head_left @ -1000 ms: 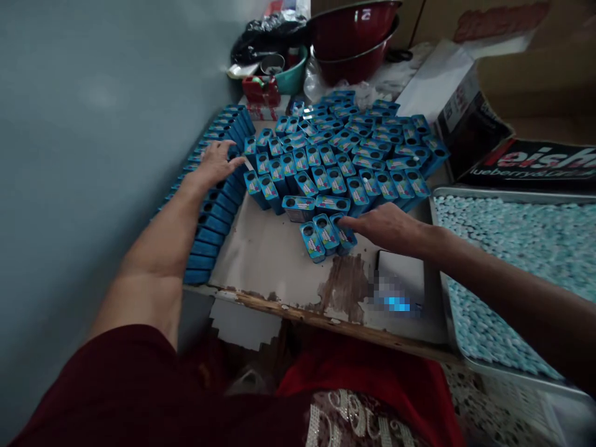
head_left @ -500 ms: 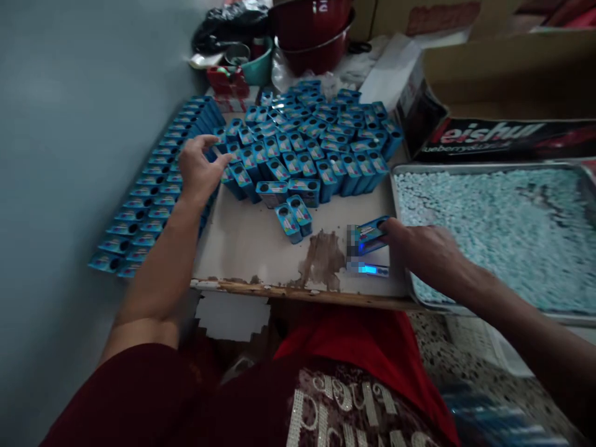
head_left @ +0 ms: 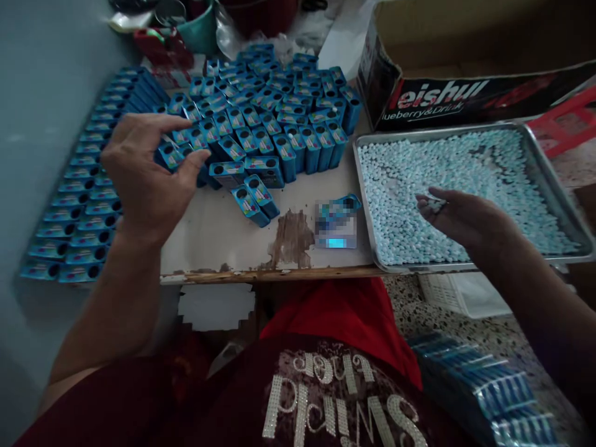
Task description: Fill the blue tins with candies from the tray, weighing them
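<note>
Filling step: my right hand (head_left: 459, 217) pinches candies over the tray (head_left: 535, 146), grip closed. Left hand (head_left: 146, 177) half-open, touching a tin (head_left: 168, 155). Next, drop them into the tin (head_left: 342, 208) on the counter (head_left: 218, 233).

- The black side of the cardboard box (head_left: 465, 93) behind the metal tray carries large red-and-white lettering that reads "eishui"; the start of the word is cut off at the box's corner.
- Below that, on the same side, smaller white print reads "lueberry&Drink", its first letter likewise cut off.
- The dark red shirt (head_left: 326, 397) at the bottom edge bears rhinestone letters, seen upside down from the wearer's view; they cannot be read with certainty.
- The small blue tins (head_left: 261, 124) on the bench have colourful labels, too small to read.
- The patch beside the tray is blurred out.
</note>
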{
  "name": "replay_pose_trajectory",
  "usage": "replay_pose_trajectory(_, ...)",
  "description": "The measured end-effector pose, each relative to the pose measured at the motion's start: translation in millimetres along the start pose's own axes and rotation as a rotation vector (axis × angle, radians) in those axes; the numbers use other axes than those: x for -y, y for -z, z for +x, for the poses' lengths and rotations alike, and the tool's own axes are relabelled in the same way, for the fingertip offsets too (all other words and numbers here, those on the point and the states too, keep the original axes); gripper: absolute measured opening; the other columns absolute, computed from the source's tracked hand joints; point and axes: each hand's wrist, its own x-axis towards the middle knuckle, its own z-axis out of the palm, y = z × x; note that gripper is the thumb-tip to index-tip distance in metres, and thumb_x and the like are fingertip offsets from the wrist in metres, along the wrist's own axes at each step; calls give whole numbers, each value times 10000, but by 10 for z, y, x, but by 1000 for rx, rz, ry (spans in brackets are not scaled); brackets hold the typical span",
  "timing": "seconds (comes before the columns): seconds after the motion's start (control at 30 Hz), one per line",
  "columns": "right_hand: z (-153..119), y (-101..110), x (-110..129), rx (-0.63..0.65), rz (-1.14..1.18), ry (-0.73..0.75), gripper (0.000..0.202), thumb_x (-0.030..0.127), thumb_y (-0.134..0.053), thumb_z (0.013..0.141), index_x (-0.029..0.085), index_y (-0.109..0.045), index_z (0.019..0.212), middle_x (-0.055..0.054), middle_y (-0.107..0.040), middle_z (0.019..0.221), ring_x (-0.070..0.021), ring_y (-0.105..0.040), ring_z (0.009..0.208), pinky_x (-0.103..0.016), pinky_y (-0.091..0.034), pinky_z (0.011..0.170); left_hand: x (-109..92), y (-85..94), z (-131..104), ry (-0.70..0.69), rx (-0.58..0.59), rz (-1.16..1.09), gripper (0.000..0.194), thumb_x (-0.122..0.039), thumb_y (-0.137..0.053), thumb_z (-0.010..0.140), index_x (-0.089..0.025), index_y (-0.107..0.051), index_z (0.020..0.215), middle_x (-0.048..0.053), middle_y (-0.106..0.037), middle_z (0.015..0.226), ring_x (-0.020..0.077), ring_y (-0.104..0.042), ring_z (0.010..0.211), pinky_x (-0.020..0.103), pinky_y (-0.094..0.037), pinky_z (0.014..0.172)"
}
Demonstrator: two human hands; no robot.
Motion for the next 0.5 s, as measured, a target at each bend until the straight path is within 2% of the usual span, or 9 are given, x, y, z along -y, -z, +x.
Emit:
replay_pose_trajectory(0.07, -9, 35, -85, -53, 182, -142, 199, 42, -763, 860, 218, -724, 945, -110, -690, 1045, -175, -754, 998, -195, -637, 934, -169, -146, 18, -68, 41, -50, 565, -414, -979, 881, -361, -792, 1411, 4, -800, 1486, 368, -702, 1445, 625, -518, 1332)
replay_pose_trajectory(0.13, -32, -14, -156, -72, 248, -228, 223, 0, -780, 843, 200, -774, 943, -130, -720, 1102, -197, -774, 1073, -164, -653, 945, -342, -305, 39, -131, 86, -87, 578, -420, -963, 917, -378, -760, 1456, 9, -786, 1511, 353, -693, 1465, 611, -536, 1321)
replay_pose_trajectory(0.2, -38, -93, -191, -55, 276, -305, 174, 34, -841, 878, 199, -805, 917, -115, -756, 1079, -186, -774, 1011, -139, -663, 891, -517, -443, 34, -177, 127, -113, 551, -437, -901, 991, -382, -721, 1509, 28, -773, 1529, 342, -697, 1468, 602, -555, 1306)
replay_pose_trajectory(0.3, 0, -188, -165, 39, 307, -414, 134, 70, -888, 919, 191, -840, 951, -52, -761, 955, -92, -684, 760, -63, -591, 724, -767, -594, -69, -224, 222, -177, 442, -442, -776, 1103, -380, -693, 1532, 41, -759, 1539, 316, -708, 1472, 569, -573, 1300)
replay_pose_trajectory(0.37, 32, -235, -100, 130, 299, -411, 109, 83, -880, 938, 181, -835, 956, -22, -735, 893, -59, -609, 664, -65, -532, 631, -907, -673, -206, -233, 299, -243, 404, -465, -733, 1136, -389, -686, 1531, 37, -762, 1520, 306, -722, 1459, 551, -591, 1288)
replay_pose_trajectory(0.4, 43, -257, -55, 176, 286, -385, 106, 97, -887, 938, 182, -831, 967, -22, -741, 904, -61, -624, 684, -80, -535, 639, -964, -712, -288, -226, 336, -277, 409, -489, -727, 1141, -394, -679, 1536, 37, -766, 1506, 308, -733, 1442, 550, -605, 1273)
replay_pose_trajectory(0.5, 55, -336, 114, 283, 174, -248, 233, 174, -968, 841, 219, -831, 1024, -52, -801, 1025, -149, -753, 909, -189, -633, 801, -1080, -833, -534, -149, 406, -362, 498, -576, -746, 1125, -375, -657, 1571, 59, -775, 1482, 336, -752, 1402, 568, -631, 1238)
